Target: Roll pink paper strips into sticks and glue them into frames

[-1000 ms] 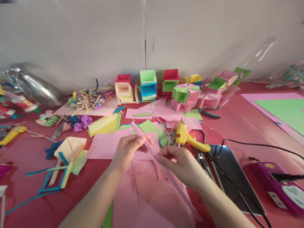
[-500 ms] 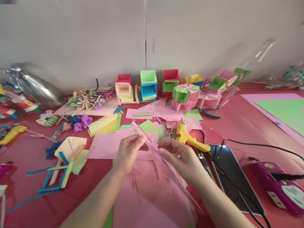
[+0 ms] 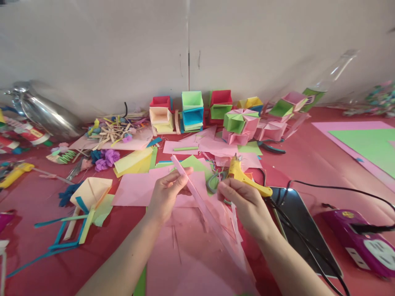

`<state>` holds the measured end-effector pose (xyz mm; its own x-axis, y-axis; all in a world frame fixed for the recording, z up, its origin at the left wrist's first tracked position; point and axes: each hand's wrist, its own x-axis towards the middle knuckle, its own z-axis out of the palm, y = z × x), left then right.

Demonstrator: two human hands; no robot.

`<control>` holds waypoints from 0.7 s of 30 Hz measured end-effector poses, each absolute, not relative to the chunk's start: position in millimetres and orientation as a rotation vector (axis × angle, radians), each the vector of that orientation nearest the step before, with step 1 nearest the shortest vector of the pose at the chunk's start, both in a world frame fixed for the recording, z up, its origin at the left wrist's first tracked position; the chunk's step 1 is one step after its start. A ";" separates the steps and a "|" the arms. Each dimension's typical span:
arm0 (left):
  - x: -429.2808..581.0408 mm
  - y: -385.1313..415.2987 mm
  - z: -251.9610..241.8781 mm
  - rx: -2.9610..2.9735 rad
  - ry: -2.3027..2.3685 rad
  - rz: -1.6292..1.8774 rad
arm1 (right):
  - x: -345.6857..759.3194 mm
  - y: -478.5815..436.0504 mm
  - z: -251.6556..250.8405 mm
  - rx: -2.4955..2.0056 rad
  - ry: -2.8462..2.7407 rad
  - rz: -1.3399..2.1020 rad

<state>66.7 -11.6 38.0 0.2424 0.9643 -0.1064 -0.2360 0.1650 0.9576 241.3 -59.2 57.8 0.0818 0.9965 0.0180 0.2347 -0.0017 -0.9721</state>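
Note:
A long, narrow pink paper strip point(image 3: 200, 199) slants across the middle, its upper end pinched between the thumb and fingers of my left hand point(image 3: 168, 191). The strip's lower end runs down toward the right over pink paper sheets point(image 3: 175, 267). To the right of the strip and apart from it, my right hand point(image 3: 243, 201) is closed in a pinch. A thin pale strip point(image 3: 235, 224) shows just below that hand; whether the fingers hold it I cannot tell. Close by lie scissors point(image 3: 212, 182), partly covered, and a yellow glue gun point(image 3: 239, 170) behind the right hand.
Coloured paper boxes point(image 3: 193, 109) line the wall. A black tablet-like slab point(image 3: 304, 230) with cables and a purple power strip point(image 3: 361, 238) lie right. On the left are a folded paper piece point(image 3: 92, 191), craft sticks point(image 3: 112, 133) and a metal jug point(image 3: 46, 109).
My right hand has moved right, away from the pink strip, and its fingers have closed into a pinch. The left hand keeps its hold, and the scissors' handle is more exposed.

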 end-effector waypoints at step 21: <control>69.5 -13.5 37.6 1.022 0.917 1.029 | 240.1 -57.7 51.4 -1.387 -1.313 0.965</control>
<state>69.5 -13.5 37.6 0.2615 0.9578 -0.1195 -0.2293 0.1819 0.9562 240.1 -57.7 51.4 0.1078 0.9919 0.0672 0.2325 0.0406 -0.9718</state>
